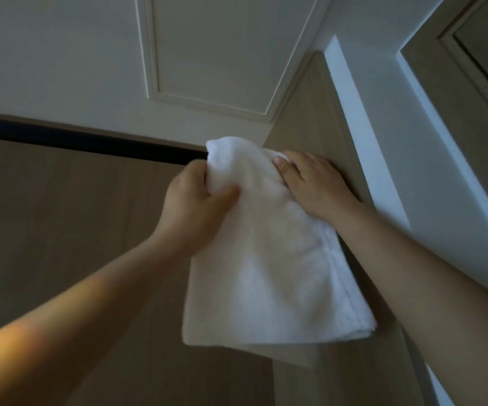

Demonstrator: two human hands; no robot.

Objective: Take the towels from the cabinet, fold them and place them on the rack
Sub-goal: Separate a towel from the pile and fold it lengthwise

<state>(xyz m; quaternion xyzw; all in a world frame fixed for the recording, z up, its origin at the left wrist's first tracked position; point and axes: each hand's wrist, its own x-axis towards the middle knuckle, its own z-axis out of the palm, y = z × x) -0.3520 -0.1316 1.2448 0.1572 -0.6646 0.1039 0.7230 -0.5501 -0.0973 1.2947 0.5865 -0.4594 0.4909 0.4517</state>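
Note:
A white towel point(269, 259) hangs folded in front of me, held up high near the top of a wood-grain cabinet point(75, 230). My left hand point(195, 200) grips its upper left edge, thumb pressed into the cloth. My right hand point(310, 183) holds the upper right edge, with the thumb on the front and the fingers behind. The towel's lower part hangs loose and doubled. No rack is in view.
The camera looks upward. A dark gap point(90, 143) runs along the cabinet's top. Above is a white ceiling with a moulded panel point(213, 54). A white wall point(412, 142) and a brown door frame point(477, 68) stand on the right.

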